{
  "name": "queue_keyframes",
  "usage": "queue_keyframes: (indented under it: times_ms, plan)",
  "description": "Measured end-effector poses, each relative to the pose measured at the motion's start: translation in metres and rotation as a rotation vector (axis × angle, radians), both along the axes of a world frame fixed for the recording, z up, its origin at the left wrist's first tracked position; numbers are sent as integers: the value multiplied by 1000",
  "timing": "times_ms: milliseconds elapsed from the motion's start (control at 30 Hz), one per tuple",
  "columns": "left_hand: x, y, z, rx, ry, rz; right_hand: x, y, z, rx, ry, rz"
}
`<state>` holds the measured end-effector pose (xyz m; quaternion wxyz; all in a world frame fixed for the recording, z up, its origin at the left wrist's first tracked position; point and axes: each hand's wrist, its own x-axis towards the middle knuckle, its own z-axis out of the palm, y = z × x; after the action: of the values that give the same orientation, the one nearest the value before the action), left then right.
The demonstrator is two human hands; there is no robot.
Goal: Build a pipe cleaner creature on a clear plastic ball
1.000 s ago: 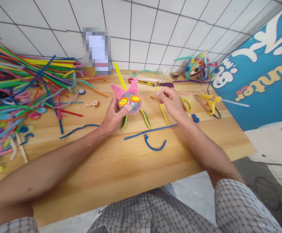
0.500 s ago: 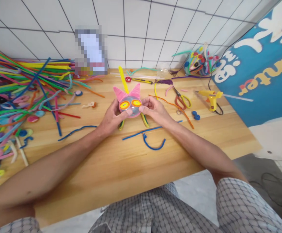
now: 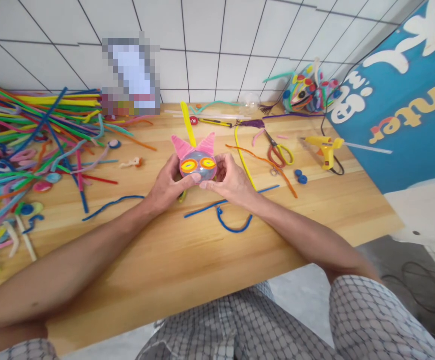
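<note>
Both hands hold a small craft cat face (image 3: 198, 164) above the wooden table (image 3: 187, 250). It is a clear ball with pink pipe-cleaner ears and yellow-and-orange ringed eyes. My left hand (image 3: 168, 185) grips it from the left and below, thumb on its lower front. My right hand (image 3: 229, 180) closes on its right side, fingers curled round it. A yellow pipe cleaner (image 3: 188, 122) sticks up behind the ears. Blue pipe cleaners (image 3: 234, 225) lie on the table just under my right wrist.
A big heap of coloured pipe cleaners (image 3: 26, 135) covers the table's left. Scissors (image 3: 279, 152), a yellow glue gun (image 3: 324, 150) and blue buttons (image 3: 300, 176) lie at the right. Another colourful craft figure (image 3: 305, 95) stands by the tiled wall. A blue banner (image 3: 401, 95) borders the right.
My right hand came from the right of the table to the cat face and closed on its right side. The face sank slightly, held between both hands.
</note>
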<state>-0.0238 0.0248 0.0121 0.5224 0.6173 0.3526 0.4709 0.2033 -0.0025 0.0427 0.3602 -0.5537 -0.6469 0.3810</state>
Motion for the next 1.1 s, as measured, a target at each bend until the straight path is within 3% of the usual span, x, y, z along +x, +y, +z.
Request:
queue_keyframes:
  times_ms: [300, 600, 1100]
  plan:
    - [1, -1, 3, -31, -37, -12, 21, 8, -8, 102, 19, 110]
    - [3, 0, 0, 11, -28, 82, 23, -10, -6, 593, -247, 76]
    - [7, 1, -7, 49, -18, 98, 0, -11, -6, 523, -131, 5]
